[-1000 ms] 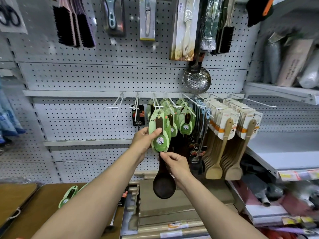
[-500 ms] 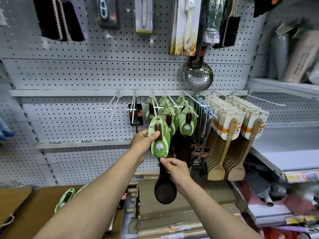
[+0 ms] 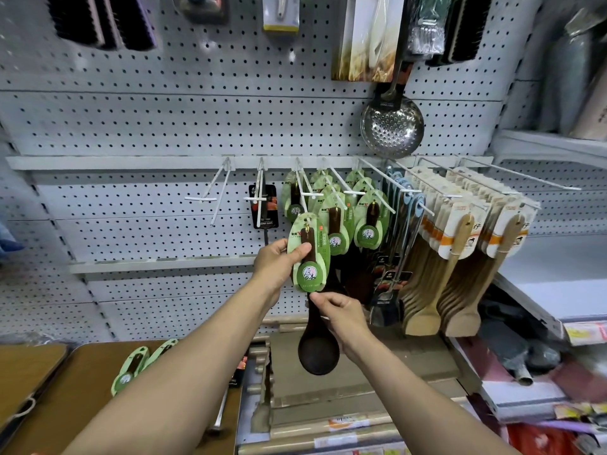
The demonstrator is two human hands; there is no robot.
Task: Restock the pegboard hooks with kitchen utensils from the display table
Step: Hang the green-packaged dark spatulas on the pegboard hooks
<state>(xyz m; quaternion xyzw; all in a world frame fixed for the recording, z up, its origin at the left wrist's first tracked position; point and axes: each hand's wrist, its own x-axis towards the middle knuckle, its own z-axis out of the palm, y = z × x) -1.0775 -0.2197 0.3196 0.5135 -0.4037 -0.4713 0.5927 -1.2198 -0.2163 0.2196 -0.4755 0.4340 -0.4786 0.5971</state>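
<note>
Dark spoon (image 3: 318, 349) has dropped slightly below the hook (image 3: 303, 187) since earlier, left hand (image 3: 279, 262) pinching its green card (image 3: 309, 252), right hand (image 3: 341, 318) gripping the handle, not yet hung.

The held spoon (image 3: 313, 290) hangs before the pegboard (image 3: 164, 126), just left of the carded spoons (image 3: 348, 218) on the hooks (image 3: 331, 185); spatulas (image 3: 460, 257) hang further right; the table (image 3: 88, 372) sits lower left, carrying more spoons (image 3: 131, 369).

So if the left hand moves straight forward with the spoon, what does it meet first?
Probably the hanging green-carded spoons just behind the held spoon's card, before the pegboard; depth is unclear.
</note>
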